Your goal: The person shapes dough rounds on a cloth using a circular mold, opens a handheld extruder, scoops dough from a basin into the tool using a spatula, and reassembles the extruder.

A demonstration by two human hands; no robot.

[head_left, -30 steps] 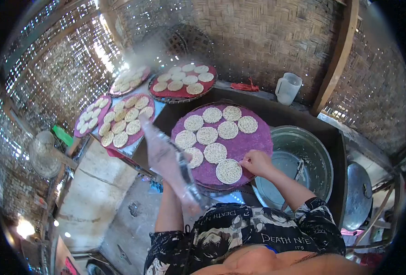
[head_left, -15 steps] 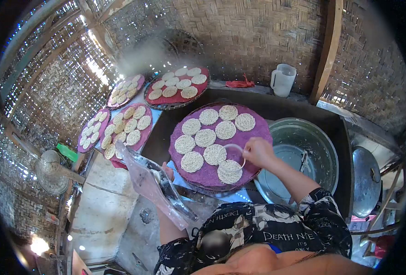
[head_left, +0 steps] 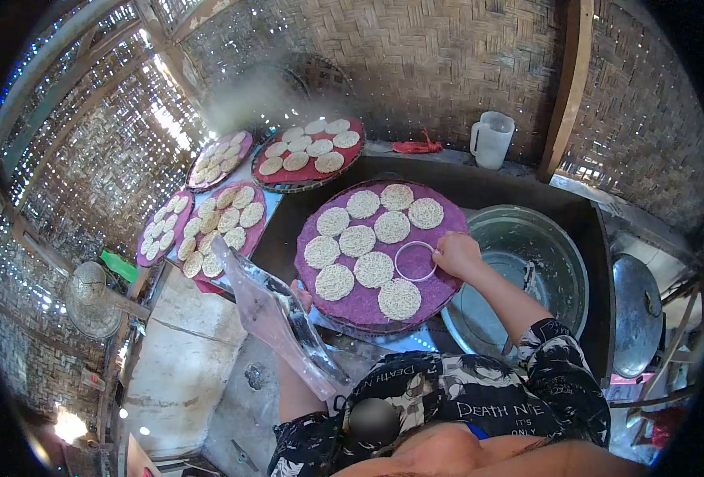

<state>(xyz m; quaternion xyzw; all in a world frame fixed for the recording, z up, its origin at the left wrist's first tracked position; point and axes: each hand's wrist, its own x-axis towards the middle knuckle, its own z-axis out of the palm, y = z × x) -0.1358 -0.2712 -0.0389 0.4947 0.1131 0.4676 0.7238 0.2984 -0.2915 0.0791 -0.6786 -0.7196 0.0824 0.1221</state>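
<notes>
My right hand (head_left: 457, 256) pinches a thin white ring (head_left: 396, 262) by its right side. The ring is over the purple cloth (head_left: 352, 312) on a round woven tray, beside the pale, noodle-like discs (head_left: 374, 269). One disc (head_left: 400, 299) is just below the ring, near the tray's front edge. My left hand (head_left: 303, 296) is mostly hidden behind a translucent pinkish plastic bag (head_left: 268, 318), which it holds tilted left of the tray. White bits cling to the bag; what else it contains is unclear.
A large metal basin (head_left: 563, 314) stands right of the tray. At the back left, a red-covered tray (head_left: 311, 169) and several smaller cloth-covered trays (head_left: 226, 222) carry more discs. A white pitcher (head_left: 493, 141) stands by the woven wall. A metal lid (head_left: 637, 318) is at the far right.
My right hand has moved the ring slightly up and right, off the lowest disc, which now lies fully uncovered. The plastic bag has shifted slightly right with my left hand.
</notes>
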